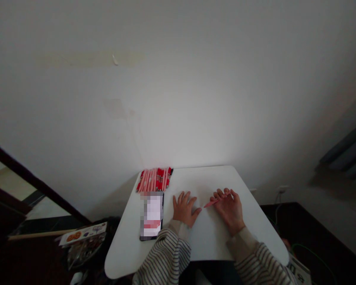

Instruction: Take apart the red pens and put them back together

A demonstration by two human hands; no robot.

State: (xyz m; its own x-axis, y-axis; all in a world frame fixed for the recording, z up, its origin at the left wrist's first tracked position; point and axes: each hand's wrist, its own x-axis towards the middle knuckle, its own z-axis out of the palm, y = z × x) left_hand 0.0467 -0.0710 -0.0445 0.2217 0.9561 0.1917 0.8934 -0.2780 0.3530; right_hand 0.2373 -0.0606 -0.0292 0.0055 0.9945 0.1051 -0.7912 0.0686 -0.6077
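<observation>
Palm turned up, my right hand (pixel 230 208) is closed on a slim pink pen (pixel 215 201). The pen slants across the fingers, its pointed end toward my left hand. My left hand (pixel 185 208) lies flat on the white table (pixel 207 241) with fingers spread, holding nothing. Its thumb tip is close to the pen's point, with a small gap between them. At the table's far left, a row of several pink and red pens (pixel 154 179) lies side by side, with a dark one at its right end.
A phone (pixel 152 215) with a lit, blurred screen lies left of my left hand. The wall (pixel 195 99) stands behind the table's far edge. To the left on the floor is a bin (pixel 86 249) with packaging; cables (pixel 277 206) hang at the right.
</observation>
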